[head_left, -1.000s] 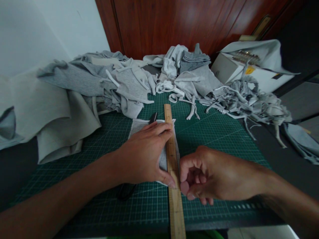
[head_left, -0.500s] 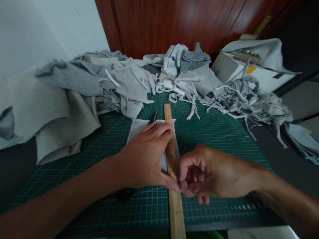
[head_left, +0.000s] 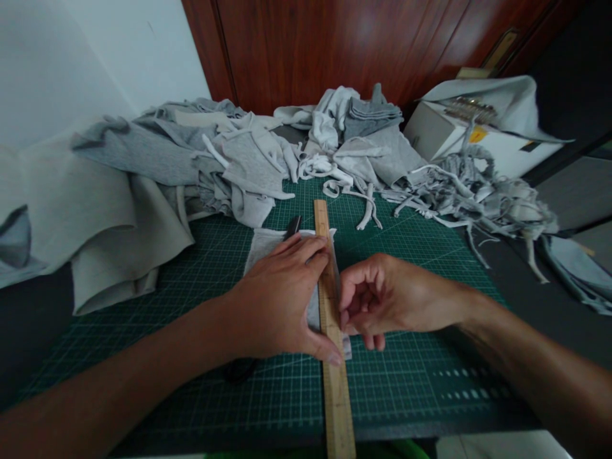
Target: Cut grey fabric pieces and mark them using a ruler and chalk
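Note:
A wooden ruler (head_left: 338, 389) lies lengthwise over a small piece of light grey fabric (head_left: 268, 241) on a green cutting mat (head_left: 396, 395). My left hand (head_left: 282, 296) is spread flat over the fabric, its fingertips and thumb pressing on the ruler. Beside the ruler's right edge, my right hand (head_left: 370, 299) is closed in a pinch at the fabric's edge; what its fingertips hold is too small to make out. A black object (head_left: 294, 224) pokes out beyond my left fingers, and a dark rounded part shows below that hand.
Heaps of grey fabric (head_left: 248, 159) lie across the back and left. Tangled grey strips (head_left: 507, 197) spread at the right, by a white box (head_left: 430, 131) topped with cloth and metal pieces. A wooden door (head_left: 325, 51) stands behind.
My right hand has moved away from me along the ruler's right edge, still pinched. More of the fabric's near corner shows beside the ruler. My left hand has stayed in place.

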Motion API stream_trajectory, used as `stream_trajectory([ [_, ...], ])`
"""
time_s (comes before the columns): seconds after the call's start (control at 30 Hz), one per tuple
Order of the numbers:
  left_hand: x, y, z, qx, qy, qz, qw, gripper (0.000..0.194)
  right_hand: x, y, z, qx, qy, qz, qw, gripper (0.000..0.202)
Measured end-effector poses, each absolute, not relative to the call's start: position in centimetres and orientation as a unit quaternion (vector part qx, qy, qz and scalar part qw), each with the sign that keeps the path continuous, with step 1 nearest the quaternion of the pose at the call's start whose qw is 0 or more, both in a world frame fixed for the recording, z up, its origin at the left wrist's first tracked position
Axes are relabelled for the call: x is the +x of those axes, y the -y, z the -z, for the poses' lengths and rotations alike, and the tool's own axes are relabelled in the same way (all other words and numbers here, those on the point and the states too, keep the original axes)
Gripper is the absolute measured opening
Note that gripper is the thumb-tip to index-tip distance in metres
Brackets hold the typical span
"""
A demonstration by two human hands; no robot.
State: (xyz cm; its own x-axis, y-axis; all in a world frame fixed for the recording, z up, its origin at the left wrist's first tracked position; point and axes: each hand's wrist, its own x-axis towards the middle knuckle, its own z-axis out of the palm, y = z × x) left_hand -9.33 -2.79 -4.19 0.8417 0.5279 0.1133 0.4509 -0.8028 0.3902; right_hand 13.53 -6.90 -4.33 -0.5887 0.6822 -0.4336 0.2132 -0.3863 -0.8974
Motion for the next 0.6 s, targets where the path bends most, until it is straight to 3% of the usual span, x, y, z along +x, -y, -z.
stream_trajectory([
  [0.23, -9.4, 2.7, 4.3, 0.942, -0.258, -0.116, 0.183, 0.104, 13.5, 7.7, 4.4, -0.402, 0.527, -0.737, 0.13, 0.017],
  [0.6, -9.3, 2.7, 4.3, 0.943, -0.263, -0.096, 0.179, 0.1, 13.8, 4.9, 4.7, -0.386, 0.548, -0.729, 0.139, 0.024],
])
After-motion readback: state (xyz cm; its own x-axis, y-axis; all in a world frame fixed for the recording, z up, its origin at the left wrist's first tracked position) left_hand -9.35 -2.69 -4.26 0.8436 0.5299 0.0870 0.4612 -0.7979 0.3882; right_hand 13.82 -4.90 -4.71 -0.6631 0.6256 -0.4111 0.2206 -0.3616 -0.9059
